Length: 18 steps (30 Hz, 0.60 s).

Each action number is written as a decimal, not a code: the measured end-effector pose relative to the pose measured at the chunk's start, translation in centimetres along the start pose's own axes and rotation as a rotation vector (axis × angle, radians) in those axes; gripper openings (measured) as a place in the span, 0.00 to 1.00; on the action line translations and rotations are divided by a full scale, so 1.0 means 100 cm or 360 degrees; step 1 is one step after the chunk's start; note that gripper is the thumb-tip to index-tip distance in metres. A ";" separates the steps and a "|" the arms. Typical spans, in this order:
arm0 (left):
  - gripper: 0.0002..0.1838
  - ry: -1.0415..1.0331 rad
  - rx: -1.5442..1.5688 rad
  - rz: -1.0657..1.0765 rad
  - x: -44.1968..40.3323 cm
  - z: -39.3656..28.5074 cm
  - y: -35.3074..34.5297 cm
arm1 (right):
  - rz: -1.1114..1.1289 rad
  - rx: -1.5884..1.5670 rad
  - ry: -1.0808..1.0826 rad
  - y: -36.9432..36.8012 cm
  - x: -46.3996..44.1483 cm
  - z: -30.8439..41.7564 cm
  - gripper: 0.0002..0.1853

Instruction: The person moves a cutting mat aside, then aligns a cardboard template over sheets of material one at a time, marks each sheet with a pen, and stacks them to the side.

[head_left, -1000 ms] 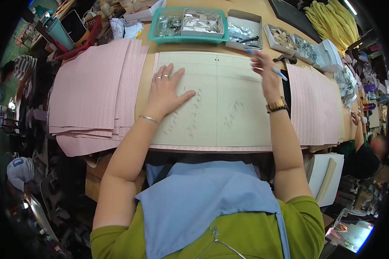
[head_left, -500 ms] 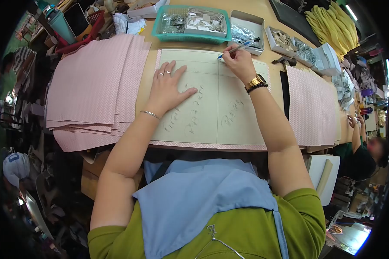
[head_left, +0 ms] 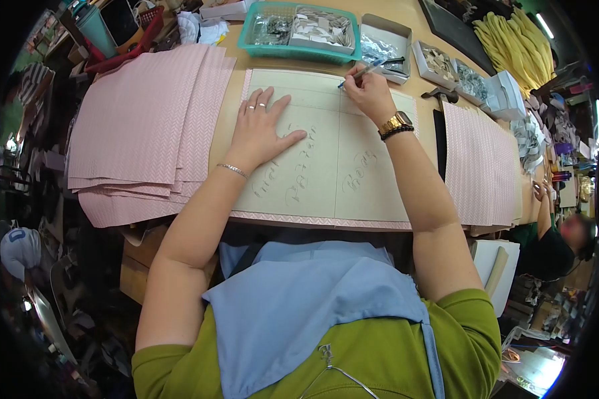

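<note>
A pale green board [head_left: 373,193] with handwriting and thin ruled lines lies over a pink patterned sheet [head_left: 293,219], whose edges show around it. My left hand [head_left: 263,130] rests flat on the board's left part, fingers spread, holding nothing. Near the board's top edge, my right hand [head_left: 369,96] grips a blue and clear pen [head_left: 370,68], its tip at the board close to the top of the middle line. Whether the tip touches the surface is too small to tell.
Pink sheets [head_left: 133,126] are stacked at left and more [head_left: 482,166] at right. Beyond the board are a teal basket [head_left: 299,54], a box of clear bags [head_left: 386,43], a hammer [head_left: 440,95] and yellow material [head_left: 516,46]. Another person [head_left: 546,246] is at far right.
My right hand has come inward from the board's right side with the pen, lowering its tip to the top of the middle line. My left hand stays spread on the board.
</note>
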<state>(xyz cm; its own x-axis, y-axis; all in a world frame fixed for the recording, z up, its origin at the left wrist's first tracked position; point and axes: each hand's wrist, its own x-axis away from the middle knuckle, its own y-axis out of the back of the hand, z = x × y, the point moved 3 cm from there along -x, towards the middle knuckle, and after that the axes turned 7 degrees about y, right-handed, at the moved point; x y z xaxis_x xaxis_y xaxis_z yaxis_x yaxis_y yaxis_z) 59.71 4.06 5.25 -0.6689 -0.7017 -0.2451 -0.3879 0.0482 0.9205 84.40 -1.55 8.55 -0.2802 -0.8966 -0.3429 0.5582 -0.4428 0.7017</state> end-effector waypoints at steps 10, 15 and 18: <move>0.44 0.0021 -0.0004 0.0014 -0.001 0.001 -0.003 | -0.0179 -0.0170 -0.0093 0.000 0.003 -0.009 0.11; 0.43 0.0011 -0.0002 -0.0011 0.000 0.000 -0.002 | -0.0151 -0.0108 -0.0082 0.000 0.005 -0.016 0.11; 0.44 0.0032 -0.0002 0.0017 0.000 0.001 -0.004 | -0.0140 -0.0058 -0.0045 -0.002 0.004 -0.017 0.11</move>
<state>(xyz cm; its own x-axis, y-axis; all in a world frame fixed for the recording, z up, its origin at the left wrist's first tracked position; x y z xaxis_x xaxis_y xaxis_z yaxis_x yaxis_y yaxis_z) 59.80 4.17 4.88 -0.6602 -0.7154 -0.2289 -0.3800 0.0552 0.9233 85.48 -1.87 7.23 -0.3510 -0.8539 -0.3843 0.5585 -0.5204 0.6460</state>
